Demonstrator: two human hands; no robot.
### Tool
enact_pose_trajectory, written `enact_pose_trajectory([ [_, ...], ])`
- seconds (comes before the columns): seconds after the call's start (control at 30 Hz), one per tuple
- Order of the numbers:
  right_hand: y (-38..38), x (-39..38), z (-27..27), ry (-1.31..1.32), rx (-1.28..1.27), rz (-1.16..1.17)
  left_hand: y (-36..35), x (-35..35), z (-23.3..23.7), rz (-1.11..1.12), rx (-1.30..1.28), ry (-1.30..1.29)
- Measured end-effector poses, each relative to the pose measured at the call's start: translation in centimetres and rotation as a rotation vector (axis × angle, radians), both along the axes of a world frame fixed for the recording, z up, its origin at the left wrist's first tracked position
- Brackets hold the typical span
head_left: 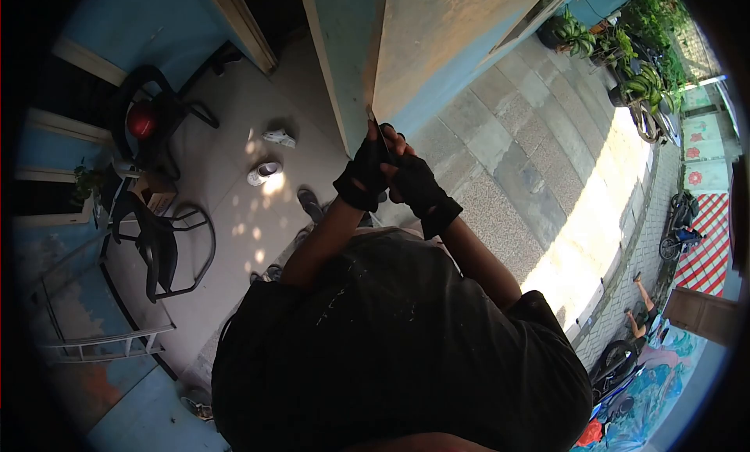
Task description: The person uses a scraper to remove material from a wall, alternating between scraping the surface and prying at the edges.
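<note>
Both of my hands wear black fingerless gloves and meet in front of me, close to the lower edge of a painted wall corner [379, 69]. My left hand [364, 167] is closed on a thin dark flat tool [381, 136]; one finger stretches up along it toward the wall edge. My right hand [416, 185] presses against the left one with its fingers curled in. What lies inside the right hand is hidden, and the tool's exact kind does not show.
On the left stand black chairs [158, 249], one with a red helmet-like ball [141, 120], and a metal ladder [117, 341]. White shoes [265, 172] lie on the floor. To the right are a paved walkway [500, 171], potted plants [644, 85], motorbikes [678, 225] and another person [644, 315].
</note>
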State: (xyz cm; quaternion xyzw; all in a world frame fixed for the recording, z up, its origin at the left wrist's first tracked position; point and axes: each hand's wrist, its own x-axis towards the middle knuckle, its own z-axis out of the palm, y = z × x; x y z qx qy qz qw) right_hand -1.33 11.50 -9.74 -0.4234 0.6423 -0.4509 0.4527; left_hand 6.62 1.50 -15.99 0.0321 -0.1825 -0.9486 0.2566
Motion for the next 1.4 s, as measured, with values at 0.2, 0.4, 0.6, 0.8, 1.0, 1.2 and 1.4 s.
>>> enact_pose_trajectory([
  [0.2,-1.3,-0.7,1.4,-0.193,0.223,-0.047,-1.1,-1.5,0.1,0.005,0.066,0.138],
  [0.4,-1.3,-0.6,-1.9,0.458,-0.206,0.03,-1.5,-1.7,-0.7,-0.019,0.068,0.192],
  [0.6,-2.2,0.7,-3.3,0.72,-0.325,-0.023,-2.5,-0.8,0.0,-0.098,0.114,0.17],
  [0.8,-2.9,1.9,-3.1,0.765,-0.4,-0.117,-3.9,-0.1,0.9,-0.193,0.114,0.142],
  [1.0,-3.0,2.7,-1.6,0.98,-0.296,-0.051,-4.2,0.1,1.6,-0.226,0.146,0.147],
  [1.2,-3.4,3.6,-0.6,0.619,-0.128,-0.127,-4.3,0.8,3.2,-0.31,0.182,0.088],
  [1.4,-2.9,3.3,-0.7,0.655,-0.17,-0.145,-4.8,0.4,3.5,-0.283,0.197,0.115],
])
